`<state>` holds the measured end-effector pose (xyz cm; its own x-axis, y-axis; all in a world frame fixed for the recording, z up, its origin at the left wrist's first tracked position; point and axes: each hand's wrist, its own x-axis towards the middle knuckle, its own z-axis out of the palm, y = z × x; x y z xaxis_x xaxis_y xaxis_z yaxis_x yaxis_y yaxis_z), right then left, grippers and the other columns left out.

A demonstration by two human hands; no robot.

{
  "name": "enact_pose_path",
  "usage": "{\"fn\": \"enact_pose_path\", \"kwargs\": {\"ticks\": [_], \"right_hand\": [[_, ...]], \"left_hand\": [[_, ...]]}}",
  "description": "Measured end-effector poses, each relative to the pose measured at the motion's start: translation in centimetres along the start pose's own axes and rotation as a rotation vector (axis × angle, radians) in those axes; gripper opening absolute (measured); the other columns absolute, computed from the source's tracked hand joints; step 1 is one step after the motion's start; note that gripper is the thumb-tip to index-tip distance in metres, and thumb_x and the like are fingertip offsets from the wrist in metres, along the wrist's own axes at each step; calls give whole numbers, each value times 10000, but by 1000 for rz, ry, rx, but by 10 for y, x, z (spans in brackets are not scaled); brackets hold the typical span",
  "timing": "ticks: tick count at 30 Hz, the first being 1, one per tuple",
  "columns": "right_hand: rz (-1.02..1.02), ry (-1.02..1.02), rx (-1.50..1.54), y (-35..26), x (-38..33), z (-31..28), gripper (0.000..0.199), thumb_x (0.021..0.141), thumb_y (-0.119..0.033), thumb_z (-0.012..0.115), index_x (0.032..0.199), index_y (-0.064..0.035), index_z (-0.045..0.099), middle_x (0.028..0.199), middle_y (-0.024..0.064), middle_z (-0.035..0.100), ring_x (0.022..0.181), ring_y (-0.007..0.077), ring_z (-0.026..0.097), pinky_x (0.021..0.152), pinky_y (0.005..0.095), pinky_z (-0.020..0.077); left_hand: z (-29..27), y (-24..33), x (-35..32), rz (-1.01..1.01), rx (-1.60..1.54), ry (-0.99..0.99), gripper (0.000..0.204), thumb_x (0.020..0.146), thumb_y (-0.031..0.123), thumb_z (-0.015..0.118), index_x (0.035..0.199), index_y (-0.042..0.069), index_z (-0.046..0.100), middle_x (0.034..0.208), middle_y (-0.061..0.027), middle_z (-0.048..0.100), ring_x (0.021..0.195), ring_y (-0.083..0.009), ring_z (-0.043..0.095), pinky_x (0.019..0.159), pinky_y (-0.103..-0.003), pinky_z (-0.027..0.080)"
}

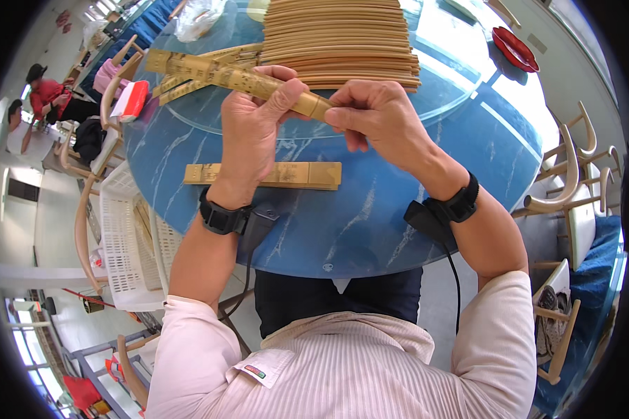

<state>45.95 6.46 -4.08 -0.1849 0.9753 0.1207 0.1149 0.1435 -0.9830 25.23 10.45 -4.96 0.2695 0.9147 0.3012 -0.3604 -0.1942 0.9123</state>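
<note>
A long, narrow gold packet point(223, 75) with dark print slants across both hands above the table. My left hand point(253, 129) is closed round its middle, thumb on top. At its right end my right hand point(381, 115) pinches the tip between thumb and fingers. Below them, a small pile of similar gold packets point(304, 174) lies flat, partly hidden by my left wrist. More printed gold strips point(203, 80) lie crossed behind the held packet. Beyond my hands is a tall stack of thin, light-brown strips point(335, 42), laid side to side.
The round blue table point(356, 230) carries a glass turntable point(447, 77). A red dish point(515, 50) sits at the right rim, a clear plastic bag point(199, 19) at the back left. A white basket point(129, 237) stands left, below the tabletop. Wooden chairs point(566, 167) surround it; a person in red point(52, 98) sits far left.
</note>
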Motion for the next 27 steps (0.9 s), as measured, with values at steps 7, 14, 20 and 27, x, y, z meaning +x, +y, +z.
{"fn": "enact_pose_path", "kwargs": {"ticks": [7,14,20,27], "right_hand": [[20,28,-62,-14,3,-31,102,925,-58,755,830,-23,741,643,1,645,542,72,600,512,231,448],[76,-35,-170,-18,2,-36,122,913,-71,755,806,-18,731,619,14,634,528,77,591,515,239,449],[86,-61,-143,-14,-1,-36,152,941,-106,720,831,-2,736,612,18,627,520,89,603,503,248,467],[5,65,-43,-18,-3,-25,247,1039,-171,617,934,20,735,753,53,704,554,117,659,481,245,471]], "left_hand": [[-27,16,8,38,-129,214,252,1001,192,769,1175,29,689,1046,-89,759,905,-191,756,790,-348,665],[-73,14,-2,-74,-149,340,248,1030,230,737,1146,15,698,1020,-109,762,880,-202,751,797,-341,653],[-25,9,-14,-266,-150,227,251,1019,219,755,1108,-4,681,1034,-128,755,904,-241,763,775,-360,646],[-52,30,5,-130,-26,334,242,1015,190,754,1133,1,660,1027,-131,762,891,-232,768,758,-361,646]]}}
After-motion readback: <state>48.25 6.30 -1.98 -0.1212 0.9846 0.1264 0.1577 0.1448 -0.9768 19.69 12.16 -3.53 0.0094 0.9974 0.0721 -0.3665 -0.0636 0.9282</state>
